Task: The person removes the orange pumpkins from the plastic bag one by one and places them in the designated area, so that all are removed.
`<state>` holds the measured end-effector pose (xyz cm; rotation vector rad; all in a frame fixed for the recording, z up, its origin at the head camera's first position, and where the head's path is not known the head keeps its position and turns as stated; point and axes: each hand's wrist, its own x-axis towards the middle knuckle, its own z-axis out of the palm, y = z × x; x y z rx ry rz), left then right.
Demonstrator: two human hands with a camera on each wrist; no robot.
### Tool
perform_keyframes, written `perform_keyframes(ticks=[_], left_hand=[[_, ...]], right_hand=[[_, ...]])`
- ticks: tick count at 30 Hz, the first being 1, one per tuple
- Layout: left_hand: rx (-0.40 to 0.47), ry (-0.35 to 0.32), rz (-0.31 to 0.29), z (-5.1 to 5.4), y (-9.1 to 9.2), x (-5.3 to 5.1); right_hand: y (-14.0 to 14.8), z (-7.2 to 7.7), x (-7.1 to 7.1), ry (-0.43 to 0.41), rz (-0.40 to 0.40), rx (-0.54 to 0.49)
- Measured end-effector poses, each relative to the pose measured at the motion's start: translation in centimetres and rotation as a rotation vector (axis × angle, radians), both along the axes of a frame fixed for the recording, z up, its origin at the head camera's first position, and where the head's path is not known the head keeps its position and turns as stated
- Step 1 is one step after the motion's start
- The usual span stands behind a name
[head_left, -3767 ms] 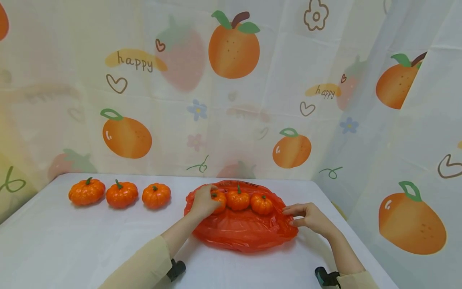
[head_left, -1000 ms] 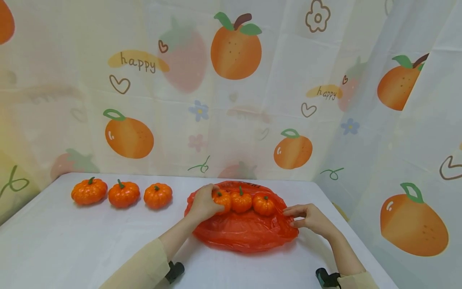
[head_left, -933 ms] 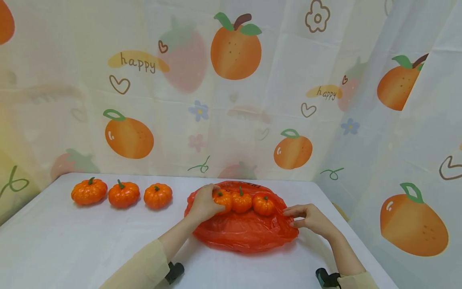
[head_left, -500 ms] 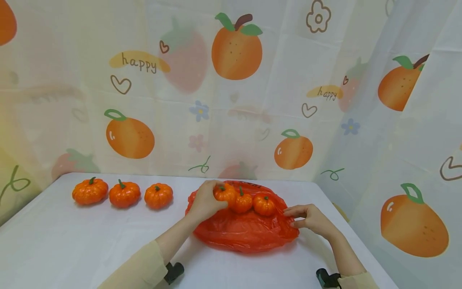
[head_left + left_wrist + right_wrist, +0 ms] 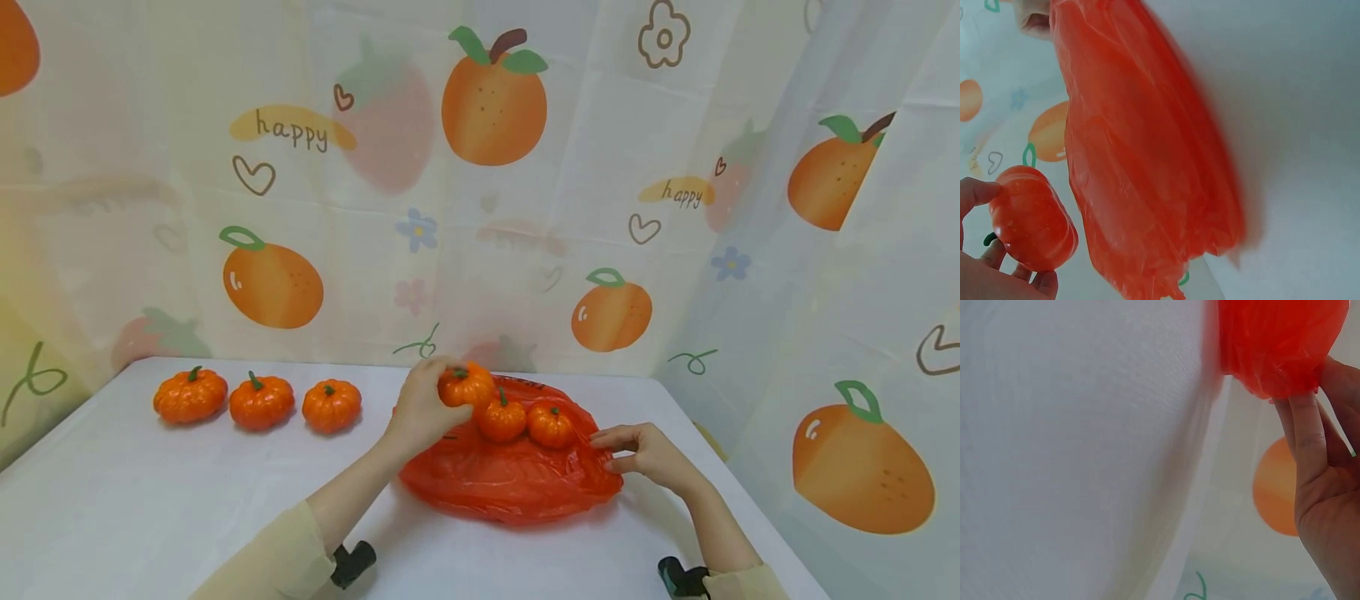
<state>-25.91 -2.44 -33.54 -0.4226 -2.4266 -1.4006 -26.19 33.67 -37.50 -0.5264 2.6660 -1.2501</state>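
My left hand (image 5: 422, 408) grips a small orange pumpkin (image 5: 467, 387) and holds it above the left part of a red plastic bag (image 5: 510, 483). In the left wrist view, fingers and thumb curl round this pumpkin (image 5: 1032, 219), beside the bag (image 5: 1129, 150). Two more pumpkins, one (image 5: 502, 420) near the middle and another (image 5: 551, 426) to its right, sit at the bag's opening. My right hand (image 5: 648, 454) pinches the bag's right edge; the right wrist view shows its fingers (image 5: 1307, 428) at the gathered plastic (image 5: 1279, 350).
Three more pumpkins stand in a row at the back left of the white table (image 5: 187, 517): one (image 5: 191, 396) far left, one (image 5: 262, 403) in the middle, one (image 5: 332, 407) nearest the bag. A fruit-print curtain (image 5: 360, 275) hangs behind the table.
My left hand has lifted its pumpkin up from the bag's left side, and the bag's left edge is out from under the fingers. The right hand keeps its place.
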Motion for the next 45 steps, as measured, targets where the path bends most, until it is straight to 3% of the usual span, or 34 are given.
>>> perform_keyframes(ticks=[9, 17, 30, 45], left_hand=[[-0.030, 0.002, -0.004, 0.1, -2.3, -0.6], [-0.053, -0.025, -0.027, 0.6, -4.9, -0.5], [-0.098, -0.061, -0.006, 0.0, -9.2, -0.5], [-0.158, -0.079, -0.113, -0.6, -15.1, -1.1]], right_hand=[[-0.2, 0.1, 0.1, -0.004, -0.004, -0.002], [-0.3, 0.1, -0.1, 0.005, 0.000, 0.005], [-0.4, 0.2, 0.1, -0.005, 0.001, 0.005], [-0.1, -0.1, -0.1, -0.001, -0.013, 0.032]])
